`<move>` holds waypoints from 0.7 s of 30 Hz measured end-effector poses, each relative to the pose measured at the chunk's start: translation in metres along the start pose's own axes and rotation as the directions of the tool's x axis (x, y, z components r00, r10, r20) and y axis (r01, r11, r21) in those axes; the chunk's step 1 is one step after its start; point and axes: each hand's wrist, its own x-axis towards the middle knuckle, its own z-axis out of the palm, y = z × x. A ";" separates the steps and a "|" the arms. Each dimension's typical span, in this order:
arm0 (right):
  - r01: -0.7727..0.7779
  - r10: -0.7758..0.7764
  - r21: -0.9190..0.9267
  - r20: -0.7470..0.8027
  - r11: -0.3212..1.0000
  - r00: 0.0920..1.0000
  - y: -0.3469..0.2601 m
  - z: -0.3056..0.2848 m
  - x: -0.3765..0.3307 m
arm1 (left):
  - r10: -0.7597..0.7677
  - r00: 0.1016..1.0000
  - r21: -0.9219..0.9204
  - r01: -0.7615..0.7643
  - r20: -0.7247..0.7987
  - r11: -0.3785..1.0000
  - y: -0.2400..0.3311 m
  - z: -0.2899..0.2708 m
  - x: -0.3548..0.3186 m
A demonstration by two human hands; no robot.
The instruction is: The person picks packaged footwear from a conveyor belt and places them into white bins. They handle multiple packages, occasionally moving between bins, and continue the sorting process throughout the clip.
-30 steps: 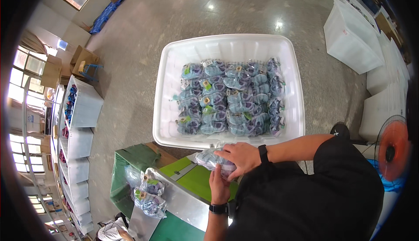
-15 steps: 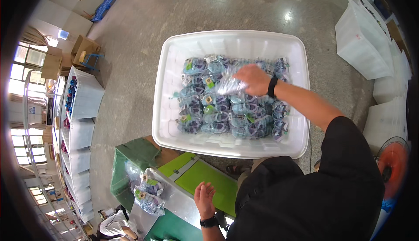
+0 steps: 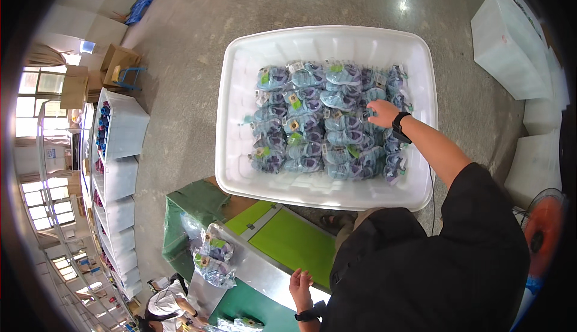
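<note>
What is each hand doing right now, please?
Left hand: open, fingers loosely curled, holding nothing visible.
Right hand: open, holding nothing visible, over the bagged shoes in the tub; contact cannot be told.

Bagged shoes (image 3: 305,100) lie inside a tub (image 3: 237,91), with bins (image 3: 127,130) left and right of it.

Tub (image 3: 327,199): smooth white plastic, slight sheen. Shoes (image 3: 339,100): fabric look, inside clear plastic bags (image 3: 215,270), glossy, crinkled. Counter (image 3: 255,258): bare metal, smooth, shiny. Lime panel (image 3: 294,242): smooth, material unclear. Floor (image 3: 186,91): hard, polished, reflective. Shirt (image 3: 421,272): black cloth, matt. Watch strap (image 3: 401,126): dark, material unclear. Box (image 3: 73,93): matt cardboard.
</note>
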 end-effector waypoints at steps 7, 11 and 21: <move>-0.131 0.141 0.174 -0.045 0.976 0.989 0.032 -0.002 0.010 | -0.067 0.997 0.001 0.067 -0.026 0.998 -0.014 -0.013 0.001; -0.196 0.198 0.163 0.007 0.967 0.980 0.042 0.013 -0.007 | -0.098 0.995 -0.013 0.098 -0.033 0.995 -0.032 -0.020 0.003; -0.231 0.205 0.029 0.360 0.973 0.910 0.029 0.116 -0.036 | -0.176 0.979 0.051 0.182 -0.102 0.982 -0.072 -0.045 -0.012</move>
